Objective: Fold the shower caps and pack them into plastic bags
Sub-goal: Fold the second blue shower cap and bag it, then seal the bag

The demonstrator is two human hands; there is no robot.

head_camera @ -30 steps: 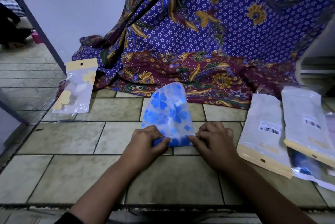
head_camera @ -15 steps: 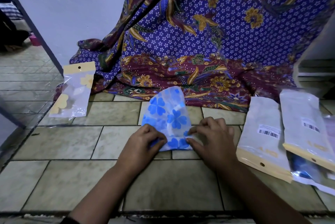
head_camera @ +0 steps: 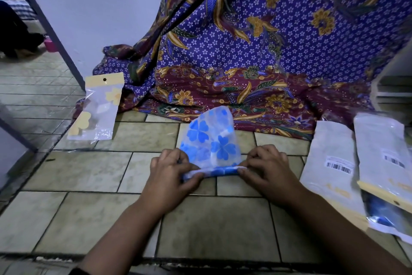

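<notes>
A translucent shower cap (head_camera: 210, 138) with blue flowers lies on the tiled floor (head_camera: 84, 170) in front of me, its far part standing up. Its near edge is rolled into a narrow band. My left hand (head_camera: 171, 174) pinches the left end of that band and my right hand (head_camera: 265, 170) pinches the right end. To the left lies a clear plastic bag (head_camera: 98, 107) with a yellow header, holding a yellow-flowered cap. On the right lie several plastic bags (head_camera: 332, 163) with barcode labels and yellow headers, partly stacked.
A purple and maroon floral cloth (head_camera: 245, 51) hangs and pools on the floor just behind the cap. A white wall with a dark edge (head_camera: 55, 36) stands at the left, with an open doorway beyond. A white shelf unit (head_camera: 392, 87) is at the right.
The cap's near edge has been rolled over into a band, and both hands now sit farther apart at its two ends. The view shifted slightly.
</notes>
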